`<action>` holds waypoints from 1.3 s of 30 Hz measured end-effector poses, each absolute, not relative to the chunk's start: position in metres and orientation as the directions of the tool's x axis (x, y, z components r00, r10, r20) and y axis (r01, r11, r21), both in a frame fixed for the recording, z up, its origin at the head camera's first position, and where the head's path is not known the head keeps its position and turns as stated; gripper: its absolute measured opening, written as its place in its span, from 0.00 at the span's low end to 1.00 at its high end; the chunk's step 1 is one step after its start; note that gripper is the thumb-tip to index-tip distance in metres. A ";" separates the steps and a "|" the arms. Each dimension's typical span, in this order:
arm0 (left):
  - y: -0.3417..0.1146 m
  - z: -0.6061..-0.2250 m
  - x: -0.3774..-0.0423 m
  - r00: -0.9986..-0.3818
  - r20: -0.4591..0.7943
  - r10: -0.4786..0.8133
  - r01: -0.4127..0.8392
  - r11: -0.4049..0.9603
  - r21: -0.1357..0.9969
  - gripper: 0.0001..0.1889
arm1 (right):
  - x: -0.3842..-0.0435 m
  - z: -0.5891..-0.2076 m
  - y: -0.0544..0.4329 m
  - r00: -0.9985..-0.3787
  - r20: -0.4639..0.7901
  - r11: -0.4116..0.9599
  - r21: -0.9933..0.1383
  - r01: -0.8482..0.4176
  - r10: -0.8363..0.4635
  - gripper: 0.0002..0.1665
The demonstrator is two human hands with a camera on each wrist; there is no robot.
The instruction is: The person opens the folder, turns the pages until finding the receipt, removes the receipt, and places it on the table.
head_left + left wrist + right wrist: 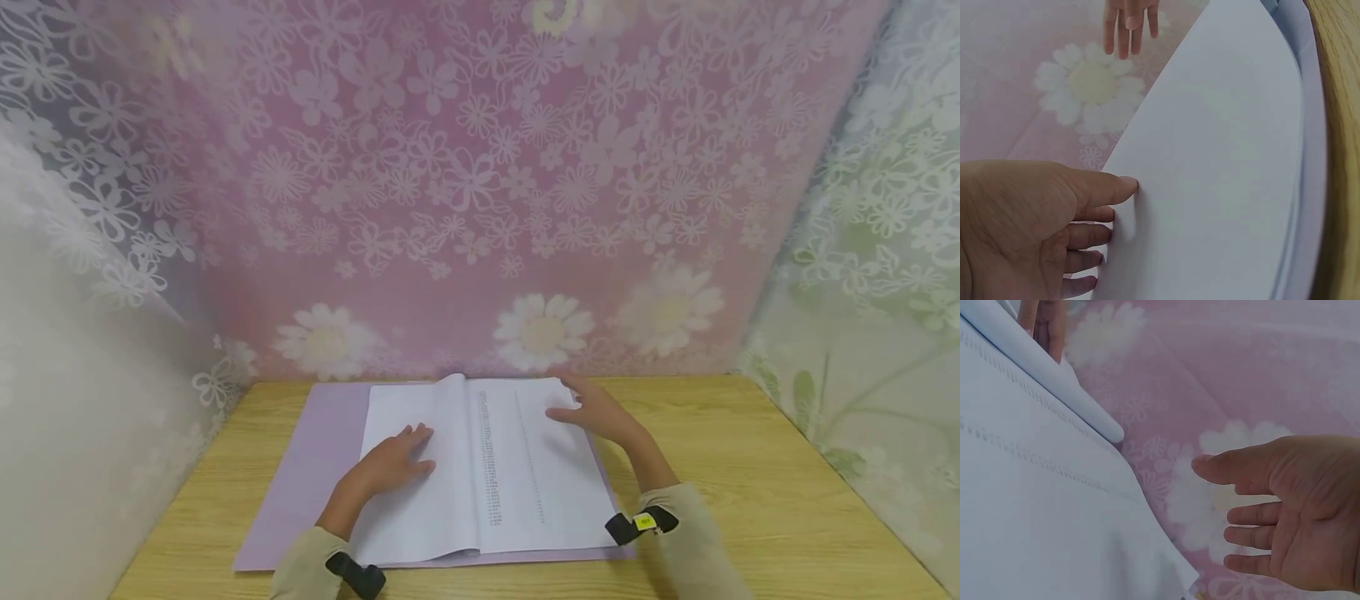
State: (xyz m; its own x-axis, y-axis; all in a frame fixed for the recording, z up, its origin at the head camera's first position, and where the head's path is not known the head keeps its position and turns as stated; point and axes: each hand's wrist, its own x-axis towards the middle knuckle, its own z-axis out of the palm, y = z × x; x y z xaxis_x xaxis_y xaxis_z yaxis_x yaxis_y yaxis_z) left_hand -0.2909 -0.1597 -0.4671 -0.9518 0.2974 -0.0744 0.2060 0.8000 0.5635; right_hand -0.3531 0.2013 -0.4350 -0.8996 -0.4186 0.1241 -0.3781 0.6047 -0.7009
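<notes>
A paper booklet lies open inside a lilac folder point(330, 442). Its left page point(431, 508) is blank on the visible side. The right page point(525, 467) bears two columns of small print, too small to read. My left hand point(390, 463) rests on the left page with fingers extended. Seen from the left wrist, the thumb of that left hand point(1035, 219) lies on the white sheet point(1210, 156) near its edge. My right hand point(600, 412) is at the right page's upper right edge. In the right wrist view, the right hand point(1297, 512) appears apart from the paper, fingers loosely extended, holding nothing.
The folder lies on a wood-grain table point(750, 475). Behind it stands a pink flowered backdrop point(465, 208), close to the booklet's far edge. Pale flowered panels point(892, 275) flank both sides. A black camera band point(641, 523) circles each sleeved wrist.
</notes>
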 end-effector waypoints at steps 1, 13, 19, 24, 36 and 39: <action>-0.160 -0.468 -0.291 -0.951 -0.072 0.299 0.210 0.802 0.559 0.33 | -0.355 -0.437 0.205 -0.900 0.122 0.601 -0.706 -0.375 -0.418 0.44; -0.162 -0.471 -0.294 -0.950 -0.069 0.305 0.216 0.799 0.561 0.33 | -0.372 -0.464 0.222 -0.925 0.041 0.624 -0.727 -0.287 -0.377 0.48; -0.162 -0.471 -0.294 -0.949 -0.068 0.309 0.218 0.794 0.568 0.32 | -0.374 -0.471 0.224 -0.936 -0.009 0.639 -0.733 -0.233 -0.351 0.50; -0.162 -0.470 -0.294 -0.948 -0.078 0.309 0.213 0.797 0.565 0.32 | -0.376 -0.476 0.224 -0.940 -0.026 0.656 -0.723 -0.217 -0.340 0.50; -0.161 -0.473 -0.296 -0.949 -0.088 0.303 0.205 0.803 0.560 0.32 | -0.381 -0.483 0.226 -0.943 -0.038 0.644 -0.739 -0.197 -0.332 0.49; -0.161 -0.473 -0.296 -0.950 -0.094 0.299 0.195 0.800 0.567 0.32 | -0.381 -0.483 0.226 -0.943 -0.042 0.635 -0.749 -0.189 -0.330 0.49</action>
State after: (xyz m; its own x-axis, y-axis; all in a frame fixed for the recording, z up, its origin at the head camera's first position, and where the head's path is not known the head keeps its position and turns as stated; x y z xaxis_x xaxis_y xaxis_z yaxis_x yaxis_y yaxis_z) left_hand -0.2955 -0.1609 -0.4735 -0.9497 0.2988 -0.0940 0.1955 0.7998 0.5675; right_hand -0.3809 0.2258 -0.4825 -0.9430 -0.3300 -0.0422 -0.1888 0.6353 -0.7488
